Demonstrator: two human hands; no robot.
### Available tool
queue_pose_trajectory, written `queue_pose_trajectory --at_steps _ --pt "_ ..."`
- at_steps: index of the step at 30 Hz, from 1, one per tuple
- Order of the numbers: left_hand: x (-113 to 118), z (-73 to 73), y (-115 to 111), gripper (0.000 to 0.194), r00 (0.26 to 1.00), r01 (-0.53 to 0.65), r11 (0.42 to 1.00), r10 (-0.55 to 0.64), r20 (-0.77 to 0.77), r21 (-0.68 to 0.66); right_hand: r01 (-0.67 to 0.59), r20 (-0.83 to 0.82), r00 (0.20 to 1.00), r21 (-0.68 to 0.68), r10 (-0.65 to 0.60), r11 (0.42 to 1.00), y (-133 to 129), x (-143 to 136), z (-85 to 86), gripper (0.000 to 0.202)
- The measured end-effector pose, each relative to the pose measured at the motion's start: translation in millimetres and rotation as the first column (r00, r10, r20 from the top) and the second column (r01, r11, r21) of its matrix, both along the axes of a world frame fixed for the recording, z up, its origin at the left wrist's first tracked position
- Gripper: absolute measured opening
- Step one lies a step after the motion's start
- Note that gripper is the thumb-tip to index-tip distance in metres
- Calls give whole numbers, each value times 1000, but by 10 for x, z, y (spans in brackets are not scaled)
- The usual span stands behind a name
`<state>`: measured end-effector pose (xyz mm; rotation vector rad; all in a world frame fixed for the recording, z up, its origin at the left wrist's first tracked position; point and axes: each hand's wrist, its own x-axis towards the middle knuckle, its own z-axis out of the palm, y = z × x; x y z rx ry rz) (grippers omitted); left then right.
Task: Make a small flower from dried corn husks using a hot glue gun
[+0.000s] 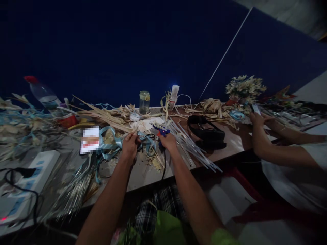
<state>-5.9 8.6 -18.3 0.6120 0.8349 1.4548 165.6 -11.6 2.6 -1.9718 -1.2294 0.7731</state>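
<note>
My right hand (169, 141) is wrapped round a blue hot glue gun (164, 131) with a small red light, its nozzle pointing left. A black cord runs down from its grip over the table edge. To the left, my left hand (129, 144) is closed in a pinch above the table, close to pale dried husk strips; whatever its fingertips hold is too small to make out. Light blue ribbon (114, 144) lies in loops beside that hand. Long translucent glue sticks (194, 146) are spread right of the glue gun.
A lit phone (90, 141), wire bundle (76, 182) and power strip (35, 183) lie left. Behind stand a jar (144, 102) and a tilted bottle (43, 93). A black strapped headset (206, 132) lies right, near another person's hands (258, 120) holding a phone.
</note>
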Motion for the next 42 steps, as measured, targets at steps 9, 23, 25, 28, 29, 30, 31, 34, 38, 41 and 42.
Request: queue_pose_trajectory --at_steps 9,23,25,28,29,30,31,34,38,41,42 --pt "-10 13 -6 24 1000 -8 1000 8 4 -10 -203 -963 -70 268 259 942 -110 113 249 20" --pt "-6 82 -18 23 999 -42 997 40 -29 -62 -428 -726 513 246 458 869 69 63 71 28" --pt "-8 63 -8 22 998 -38 998 36 -45 -53 -429 -636 607 243 477 870 70 53 15 29" --pt "-10 47 0 22 998 -37 998 35 -60 -43 -443 -465 738 213 490 871 58 56 -33 31" --pt "-8 48 2 21 997 -39 998 36 -64 -45 -452 -406 771 193 490 871 51 61 -33 31" --pt "-6 52 3 21 997 -43 998 40 -67 -51 -465 -350 796 170 494 869 44 67 -25 31" --pt "-3 57 4 21 997 -46 997 42 -66 -57 -477 -302 812 149 499 866 38 72 -14 30" --pt "7 70 8 22 997 -63 995 59 -52 -71 -489 -211 838 117 503 864 24 75 16 31" --pt "11 70 7 23 997 -73 994 70 -40 -86 -491 -151 848 137 508 860 24 52 -2 34" --pt "6 61 1 23 996 -79 993 75 -50 -88 -523 -85 840 138 536 841 27 34 -24 35" --pt "5 60 -1 23 996 -78 993 74 -52 -84 -530 -63 838 140 542 836 28 28 -26 36"
